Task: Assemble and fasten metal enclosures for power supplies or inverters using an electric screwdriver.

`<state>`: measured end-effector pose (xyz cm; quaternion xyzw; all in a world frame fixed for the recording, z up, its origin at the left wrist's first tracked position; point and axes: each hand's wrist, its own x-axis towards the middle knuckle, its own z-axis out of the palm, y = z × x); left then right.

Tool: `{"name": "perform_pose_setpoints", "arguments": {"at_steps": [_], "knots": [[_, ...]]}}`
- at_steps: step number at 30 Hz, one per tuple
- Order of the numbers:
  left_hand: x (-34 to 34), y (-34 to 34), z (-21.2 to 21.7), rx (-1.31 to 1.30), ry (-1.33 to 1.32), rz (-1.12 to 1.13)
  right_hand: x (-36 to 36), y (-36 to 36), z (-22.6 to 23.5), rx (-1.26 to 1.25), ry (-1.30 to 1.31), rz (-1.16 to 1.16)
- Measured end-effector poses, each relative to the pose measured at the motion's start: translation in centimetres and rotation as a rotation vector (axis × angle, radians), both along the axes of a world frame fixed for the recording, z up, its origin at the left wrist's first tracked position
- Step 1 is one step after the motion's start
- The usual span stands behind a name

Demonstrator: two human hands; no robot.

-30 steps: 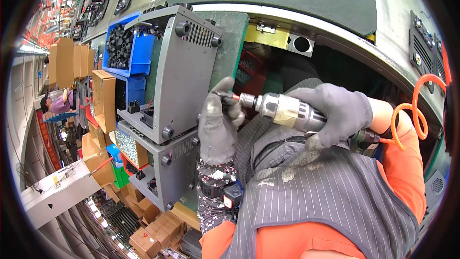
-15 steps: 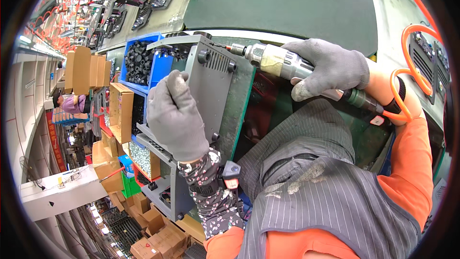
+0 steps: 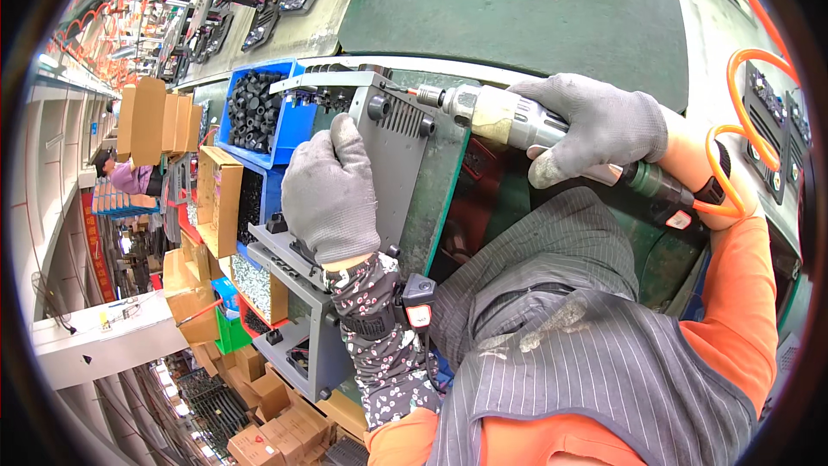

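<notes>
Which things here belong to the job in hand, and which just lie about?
In the job:
- right hand, gripping the power tool
- orange hose
- grey case, behind the left hand

Seemingly lying about:
- cardboard boxes
- green bin

The left one of two side-by-side fisheye cameras looks down from the wearer's head, near enough that the left hand (image 3: 330, 198) and the right hand (image 3: 599, 125) show large, with the wearer's vest (image 3: 595, 371) close below them. Its wide view takes in the green bench top (image 3: 517, 13) above the hands and, far left of the left hand, a distant person (image 3: 132, 178) tipped sideways.
</notes>
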<state>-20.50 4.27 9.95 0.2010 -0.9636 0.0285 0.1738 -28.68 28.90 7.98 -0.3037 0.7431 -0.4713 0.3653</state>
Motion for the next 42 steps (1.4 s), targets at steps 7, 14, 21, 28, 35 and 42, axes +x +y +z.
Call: {"name": "perform_pose_setpoints", "arguments": {"at_steps": [7,14,21,28,35,42], "knots": [[0.1,-0.2,-0.5,-0.142,0.061,-0.093,-0.6,-0.3,0.2,0.043,0.177,0.024],[0.3,-0.1,-0.2,-0.111,0.059,-0.134,0.3,-0.1,1.3,0.116,0.183,0.020],[2.7,1.6,0.5,0.127,0.426,-0.435,2.5,1.1,2.0,0.055,0.124,-0.035],[7.3,2.3,-7.9,2.352,0.142,0.393,6.1,2.6,-3.9,-0.157,0.063,0.010],[9.7,0.0,-11.3,2.634,0.097,0.034,8.1,2.3,-5.3,-0.113,-0.056,0.049],[9.6,0.3,-10.2,2.576,0.293,-0.010,9.0,1.8,-5.3,-0.130,-0.170,0.112]]}}
